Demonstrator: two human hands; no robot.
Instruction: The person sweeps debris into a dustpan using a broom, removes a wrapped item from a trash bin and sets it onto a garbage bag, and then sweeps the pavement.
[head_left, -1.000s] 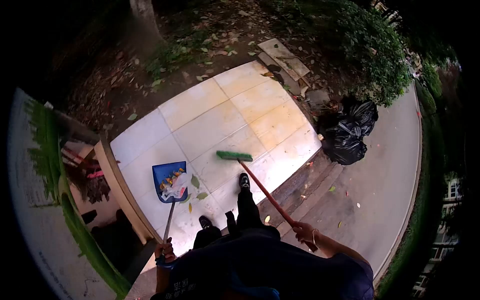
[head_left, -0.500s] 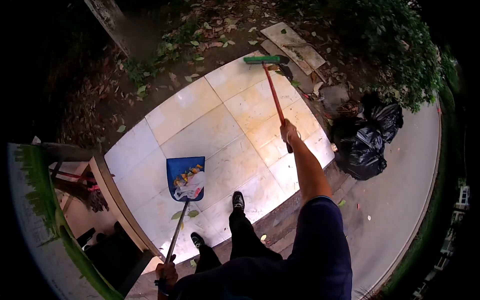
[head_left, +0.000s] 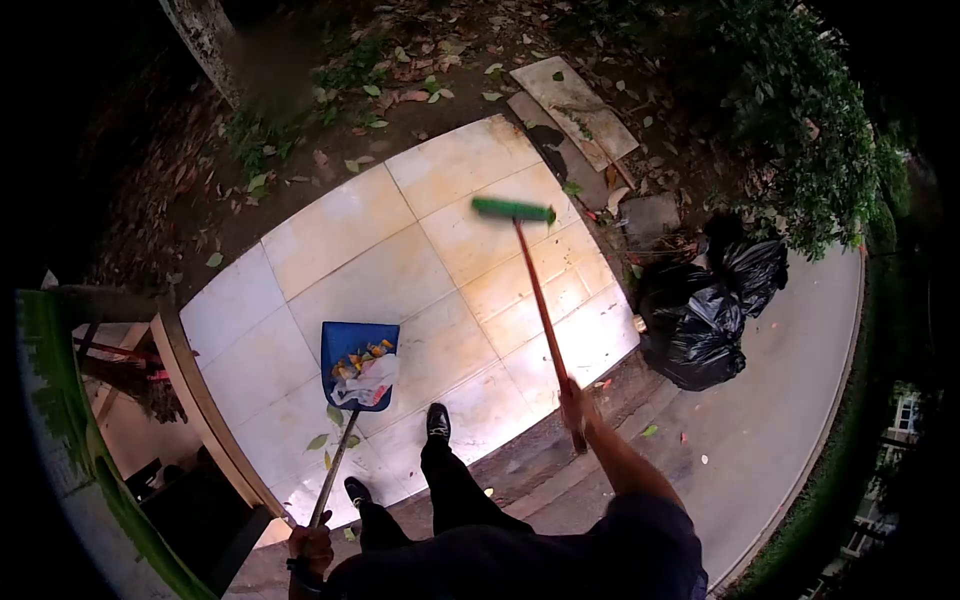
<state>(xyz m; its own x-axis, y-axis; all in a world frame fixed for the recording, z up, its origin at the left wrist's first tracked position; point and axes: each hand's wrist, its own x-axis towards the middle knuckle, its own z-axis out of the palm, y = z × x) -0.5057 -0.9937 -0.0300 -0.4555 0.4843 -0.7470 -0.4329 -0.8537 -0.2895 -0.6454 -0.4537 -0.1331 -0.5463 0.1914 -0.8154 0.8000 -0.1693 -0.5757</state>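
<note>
My right hand (head_left: 578,408) is closed round the brown-red handle of a broom (head_left: 540,300). The broom's green head (head_left: 513,209) is over the pale tiles (head_left: 350,215), slightly blurred by motion. At the lower left, my left hand (head_left: 311,545) grips the metal handle of a long-handled dustpan (head_left: 340,465). Its blue pan (head_left: 338,338) rests on the tiles in front of my shoes. Inside the pan lie yellow-orange scraps (head_left: 352,362) and a crumpled white plastic bag (head_left: 365,383). A few green leaves (head_left: 318,441) lie beside the dustpan's handle.
Black garbage bags (head_left: 700,325) sit at the right of the tiles, next to a grey road (head_left: 780,390). Loose slabs (head_left: 575,110) and leaf-strewn soil (head_left: 310,200) border the far side. A wooden-framed structure (head_left: 215,415) stands at the left, and a bush (head_left: 810,130) hangs at upper right.
The broom has come back toward me, its head moving from the far tile edge onto the tiles. My right hand is drawn nearer my body. The dustpan stays on the floor in my left hand.
</note>
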